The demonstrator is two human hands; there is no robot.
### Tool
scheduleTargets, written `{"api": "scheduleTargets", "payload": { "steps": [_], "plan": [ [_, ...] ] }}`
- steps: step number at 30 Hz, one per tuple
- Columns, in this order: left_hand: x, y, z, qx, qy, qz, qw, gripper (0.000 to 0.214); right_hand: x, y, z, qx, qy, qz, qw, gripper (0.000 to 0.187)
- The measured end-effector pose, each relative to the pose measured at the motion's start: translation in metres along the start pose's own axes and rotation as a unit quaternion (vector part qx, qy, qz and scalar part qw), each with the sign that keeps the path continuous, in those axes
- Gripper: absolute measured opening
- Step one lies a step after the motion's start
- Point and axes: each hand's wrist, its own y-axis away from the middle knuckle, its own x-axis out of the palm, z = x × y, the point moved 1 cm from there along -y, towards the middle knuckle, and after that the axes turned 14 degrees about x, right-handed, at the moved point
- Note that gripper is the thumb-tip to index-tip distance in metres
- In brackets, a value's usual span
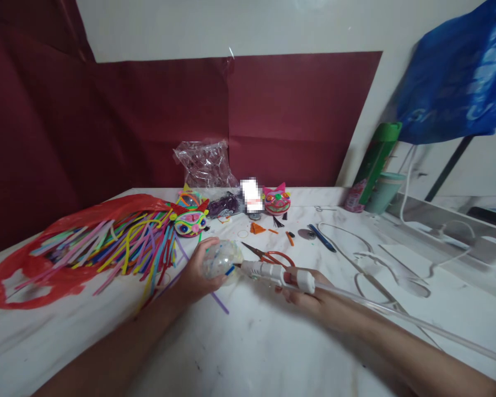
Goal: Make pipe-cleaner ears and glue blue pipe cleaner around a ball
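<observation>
My left hand point(200, 270) is closed around a clear, rounded plastic piece point(221, 259) that has small blue bits on it. A short blue strip point(230, 270) shows on its right side. My right hand point(300, 292) grips a white hot glue gun point(268, 272), its dark nozzle tip at the right side of the clear piece; whether they touch I cannot tell. A long translucent glue stick point(417, 321) runs out of the gun's back. Just behind the gun lie scissors point(275, 257) with orange-red handles.
Colourful fuzzy stems point(124, 248) lie on a red plastic bag point(8, 289) at left. Decorated animal heads point(190, 220), clear wrapping point(202, 160) and a blurred bright screen point(252, 196) stand behind. A blue pen-like tool point(322, 238), cables point(361, 281) and a green can point(376, 157) are at right.
</observation>
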Motion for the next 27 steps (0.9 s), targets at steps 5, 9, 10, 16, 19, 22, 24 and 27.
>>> {"api": "scheduleTargets", "payload": {
  "steps": [5,9,10,16,19,22,24,27],
  "plan": [
    [-0.0004,0.0004,0.0069,0.025,-0.005,-0.003,1.000,0.069,-0.0006,0.0000,0.0030,0.003,0.003,0.008,1.000,0.014],
    [-0.0009,0.0002,0.0074,0.023,-0.009,0.001,1.000,0.068,0.0002,0.0000,0.0016,0.007,0.011,-0.001,1.000,0.015],
    [-0.0009,-0.0001,0.0066,0.019,-0.009,0.001,1.000,0.068,0.0005,0.0000,0.0005,0.009,0.013,-0.006,1.000,0.015],
    [-0.0002,-0.0003,0.0050,0.021,-0.014,-0.011,1.000,0.069,0.0011,-0.0002,-0.0023,0.014,0.012,-0.002,1.000,0.015],
    [-0.0002,0.0008,0.0076,0.023,-0.010,-0.012,1.000,0.069,0.0007,-0.0006,-0.0008,0.013,0.014,-0.005,1.000,0.015],
    [-0.0004,0.0017,0.0096,0.027,-0.012,-0.009,1.000,0.070,0.0004,-0.0008,-0.0001,0.018,0.016,-0.008,1.000,0.016],
    [-0.0006,0.0019,0.0102,0.029,-0.013,-0.010,0.999,0.070,0.0007,-0.0009,-0.0003,0.018,0.014,0.000,1.000,0.016],
    [-0.0007,0.0018,0.0104,0.028,-0.015,-0.006,0.999,0.071,0.0016,-0.0013,-0.0017,0.015,0.010,0.005,1.000,0.016]
  ]
}}
